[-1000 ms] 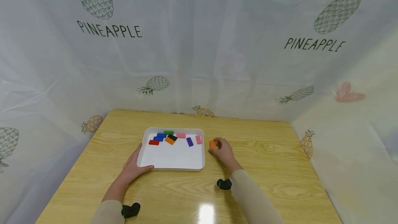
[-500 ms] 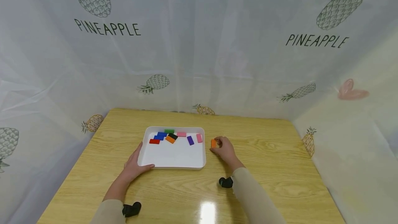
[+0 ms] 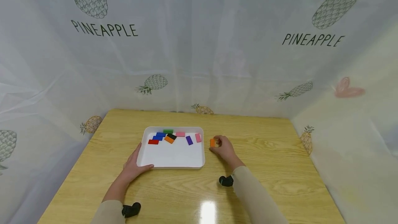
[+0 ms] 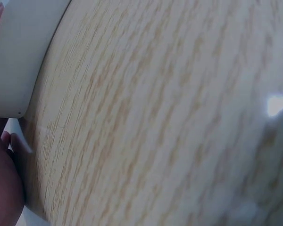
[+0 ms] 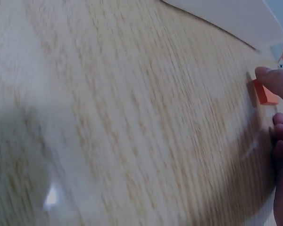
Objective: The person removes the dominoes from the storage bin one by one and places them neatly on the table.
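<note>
A shallow white tray lies on the wooden table. My left hand holds its near left corner, thumb along the front wall and fingers along the left side. To the tray's right, an orange block is pinched between the thumb and fingers of my right hand. The right wrist view shows this orange block at the tabletop with the thumb against it. Inside the tray, towards the back, lie a red block, blue blocks, a green block and another orange block.
Also in the tray are a black block, pink blocks and a purple block. A pineapple-print curtain hangs behind the wooden table and along its sides.
</note>
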The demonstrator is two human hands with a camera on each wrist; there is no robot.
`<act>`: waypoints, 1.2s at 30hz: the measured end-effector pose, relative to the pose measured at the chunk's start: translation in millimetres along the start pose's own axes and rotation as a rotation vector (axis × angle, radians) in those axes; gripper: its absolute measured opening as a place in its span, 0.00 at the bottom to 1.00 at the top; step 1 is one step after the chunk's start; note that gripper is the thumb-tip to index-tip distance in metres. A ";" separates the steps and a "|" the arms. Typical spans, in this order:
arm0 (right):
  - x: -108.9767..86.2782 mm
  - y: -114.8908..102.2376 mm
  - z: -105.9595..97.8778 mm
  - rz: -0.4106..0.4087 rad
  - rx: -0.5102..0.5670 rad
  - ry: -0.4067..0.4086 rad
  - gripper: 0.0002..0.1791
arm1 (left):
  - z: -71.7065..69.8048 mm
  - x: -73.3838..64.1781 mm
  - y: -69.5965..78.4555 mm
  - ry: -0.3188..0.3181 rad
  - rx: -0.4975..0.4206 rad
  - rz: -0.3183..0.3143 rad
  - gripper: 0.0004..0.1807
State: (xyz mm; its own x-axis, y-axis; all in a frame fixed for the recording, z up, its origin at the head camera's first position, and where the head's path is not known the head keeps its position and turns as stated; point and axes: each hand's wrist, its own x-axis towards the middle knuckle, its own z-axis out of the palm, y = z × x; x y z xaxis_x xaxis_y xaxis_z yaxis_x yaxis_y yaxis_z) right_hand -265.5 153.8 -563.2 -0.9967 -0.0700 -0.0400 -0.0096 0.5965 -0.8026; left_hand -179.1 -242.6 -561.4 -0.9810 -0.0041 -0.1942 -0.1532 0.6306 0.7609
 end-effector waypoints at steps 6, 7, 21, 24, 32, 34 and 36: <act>0.6 -13.1 -6.9 -0.025 0.034 -0.029 0.30 | -0.7 -1.8 0.7 -0.001 -0.002 -0.001 0.67; 2.1 -16.6 -7.5 -0.043 0.030 -0.033 0.30 | -1.2 -2.0 0.7 0.001 -0.001 -0.001 0.67; 14.9 -57.8 0.5 -0.050 -0.044 -0.176 0.27 | -0.3 -3.0 -1.3 0.011 -0.021 0.010 0.66; 17.7 -59.2 5.3 -0.036 -0.076 -0.199 0.27 | 1.3 -2.6 -1.9 0.012 -0.023 0.016 0.66; 26.9 -60.3 16.8 -0.011 -0.184 -0.207 0.28 | 3.2 -1.0 -4.3 0.021 -0.026 0.026 0.66; 30.1 -61.2 19.5 -0.020 -0.208 -0.212 0.28 | 2.4 -0.3 -6.1 0.025 -0.025 0.027 0.66; 33.3 -62.9 22.1 -0.017 -0.227 -0.215 0.27 | 1.3 0.7 -8.0 0.029 -0.027 0.028 0.66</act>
State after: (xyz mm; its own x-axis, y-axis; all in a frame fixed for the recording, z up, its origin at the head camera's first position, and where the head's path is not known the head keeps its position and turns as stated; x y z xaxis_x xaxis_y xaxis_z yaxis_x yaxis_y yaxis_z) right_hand -296.3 96.2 -527.2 -0.9567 -0.2348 -0.1721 -0.0683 0.7556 -0.6514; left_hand -178.4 -246.6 -568.5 -0.9879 -0.0089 -0.1548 -0.1281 0.6098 0.7821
